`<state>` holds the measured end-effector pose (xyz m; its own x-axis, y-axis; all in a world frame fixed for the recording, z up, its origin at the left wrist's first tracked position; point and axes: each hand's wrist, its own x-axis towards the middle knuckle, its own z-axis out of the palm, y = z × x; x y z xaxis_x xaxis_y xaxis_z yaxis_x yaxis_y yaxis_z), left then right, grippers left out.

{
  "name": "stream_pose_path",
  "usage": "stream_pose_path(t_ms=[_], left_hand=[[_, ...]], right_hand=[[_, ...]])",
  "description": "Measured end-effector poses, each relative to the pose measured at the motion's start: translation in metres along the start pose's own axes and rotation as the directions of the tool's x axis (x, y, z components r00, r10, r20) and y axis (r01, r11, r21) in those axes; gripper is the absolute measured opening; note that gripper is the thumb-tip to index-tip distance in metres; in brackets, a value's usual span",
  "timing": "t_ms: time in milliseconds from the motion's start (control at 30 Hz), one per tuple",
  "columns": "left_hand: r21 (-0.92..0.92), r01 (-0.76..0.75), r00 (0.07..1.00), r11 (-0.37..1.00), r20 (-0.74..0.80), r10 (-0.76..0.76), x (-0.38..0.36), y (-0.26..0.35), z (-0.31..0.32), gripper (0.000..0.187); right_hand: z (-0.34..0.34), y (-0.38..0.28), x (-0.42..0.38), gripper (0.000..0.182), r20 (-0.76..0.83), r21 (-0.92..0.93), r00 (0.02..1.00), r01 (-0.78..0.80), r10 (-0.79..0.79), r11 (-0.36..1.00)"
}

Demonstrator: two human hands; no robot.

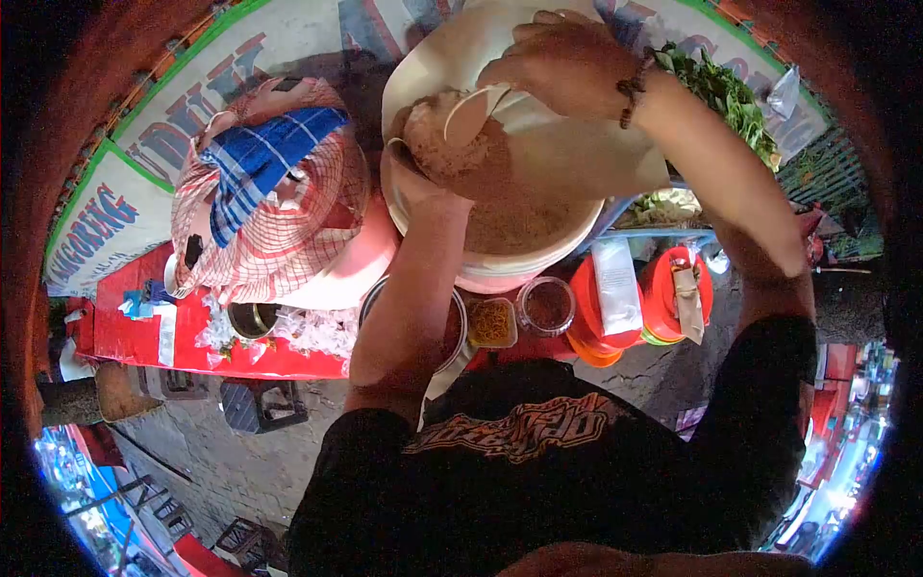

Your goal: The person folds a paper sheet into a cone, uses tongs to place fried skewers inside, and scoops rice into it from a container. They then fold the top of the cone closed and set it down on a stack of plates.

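My left hand (423, 183) holds the left part of a large pale paper sheet (586, 154), its thumb at the edge and its other fingers hidden underneath. A mound of brownish rice (437, 144) lies on the paper. Above the sheet, my right hand (553, 72) grips a pale spoon (466, 117), whose bowl is over the rice. Below the paper, a big round tub (577, 223) holds more brownish food, partly covered by the sheet and my left arm.
Left of the tub stands a container under a checked cloth (279, 231) and a blue cloth (264, 154). Nearer me are a yellow-filled box (493, 323), a round jar (546, 306) and red containers (601, 308). Green leaves (716, 91) lie at upper right.
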<state>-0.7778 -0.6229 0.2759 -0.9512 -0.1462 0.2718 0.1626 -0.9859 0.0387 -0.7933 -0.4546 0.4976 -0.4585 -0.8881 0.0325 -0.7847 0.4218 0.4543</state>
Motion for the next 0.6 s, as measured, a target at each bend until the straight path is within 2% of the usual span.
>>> stream_pose_path(t_ms=[33,67,100,133,167,233,267,300,333,367,400,433,467,500,533,567,600], left_hand=[[-0.057,0.047,0.999,0.997,-0.019,-0.048,0.001,0.002,0.005,0.068],[-0.057,0.046,0.999,0.997,-0.016,-0.047,0.001,0.003,0.008,0.068],[0.062,0.019,0.996,0.998,0.084,-0.024,-0.001,0.001,0.012,0.066],[0.178,-0.016,0.984,0.984,0.175,-0.016,-0.006,-0.001,0.013,0.065],[0.177,-0.013,0.985,0.984,0.169,-0.017,-0.01,-0.004,0.012,0.065],[0.1,0.076,0.952,0.992,0.29,-0.102,-0.005,-0.005,0.012,0.064],[0.101,0.068,0.95,0.993,0.296,-0.095,0.001,-0.004,0.007,0.064],[0.156,-0.051,0.987,0.987,0.158,0.026,0.005,-0.003,-0.001,0.076],[0.225,-0.157,0.987,0.962,0.02,0.157,0.005,-0.001,0.001,0.091],[0.227,-0.162,0.987,0.96,0.016,0.163,0.002,-0.001,0.002,0.091],[0.191,-0.075,0.997,0.979,0.045,0.067,-0.002,-0.002,0.004,0.088],[0.156,0.016,0.996,0.988,0.081,-0.029,-0.005,-0.002,0.007,0.086],[0.258,-0.044,0.997,0.965,0.07,0.027,0.002,0.0,0.002,0.082],[0.259,-0.046,0.997,0.965,0.072,0.028,0.004,0.001,0.001,0.082],[0.199,-0.055,0.997,0.979,0.059,0.044,0.004,0.0,0.003,0.08],[0.135,-0.058,0.998,0.989,0.044,0.053,0.001,-0.004,0.012,0.078],[0.113,-0.002,0.986,0.994,-0.167,0.021,-0.001,-0.005,0.022,0.079]], right_hand=[[0.001,0.003,0.002,0.033,-0.004,-0.004,1.0,-0.005,0.005,1.0],[0.005,0.008,0.005,0.033,-0.082,0.036,0.996,-0.016,0.019,0.999],[0.01,0.012,0.008,0.034,-0.158,0.077,0.987,-0.016,0.028,0.997],[0.017,0.01,0.011,0.035,-0.183,0.067,0.983,0.044,-0.031,0.997],[0.02,0.009,0.008,0.035,-0.179,0.072,0.983,0.044,-0.031,0.996],[0.019,0.007,0.008,0.039,-0.276,0.1,0.96,0.065,-0.035,0.993],[0.016,0.006,0.013,0.041,-0.328,0.108,0.943,0.085,-0.045,0.991],[0.011,0.003,0.015,0.041,-0.333,0.103,0.941,0.1,-0.06,0.99],[0.002,-0.002,0.014,0.041,-0.107,0.094,0.994,0.038,-0.028,0.995],[-0.002,-0.005,0.012,0.041,0.128,0.069,0.992,-0.028,0.019,0.997],[0.021,-0.003,0.01,0.037,-0.041,0.105,0.999,-0.013,0.017,0.994],[0.024,0.0,0.01,0.037,-0.037,0.108,0.999,-0.015,0.019,0.994],[0.024,0.004,0.013,0.026,-0.139,0.177,0.99,0.004,0.021,0.984],[0.025,0.005,0.015,0.016,-0.239,0.246,0.971,0.033,0.027,0.969],[0.009,0.0,0.008,0.03,-0.158,0.235,0.986,0.085,-0.048,0.968],[0.01,-0.008,0.002,0.03,-0.152,0.241,0.987,0.081,-0.044,0.967],[0.013,-0.017,-0.005,0.031,-0.163,0.097,0.987,0.029,-0.013,0.995]])
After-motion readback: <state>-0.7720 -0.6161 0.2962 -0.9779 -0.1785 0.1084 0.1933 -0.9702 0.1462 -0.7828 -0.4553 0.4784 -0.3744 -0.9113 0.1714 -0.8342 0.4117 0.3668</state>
